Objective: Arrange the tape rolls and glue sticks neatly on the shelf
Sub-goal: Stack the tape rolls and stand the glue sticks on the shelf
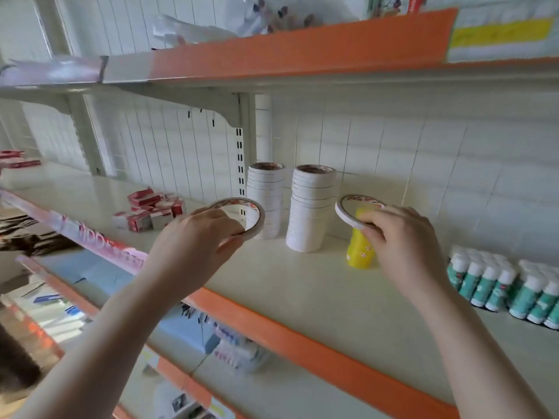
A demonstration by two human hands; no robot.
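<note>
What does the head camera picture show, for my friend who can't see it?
A person's two hands each hold a thin tape roll over a pale shelf: the left hand grips one roll, the right hand another above a yellow container. Behind stand two stacks of white tape rolls, with green-and-white glue sticks at right and red boxes at left.

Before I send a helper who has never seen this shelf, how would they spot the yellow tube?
On the orange-edged shelf, look right of the two white tape stacks. The yellow tube stands upright there below the right hand, the only yellow thing, left of the green glue sticks.
</note>
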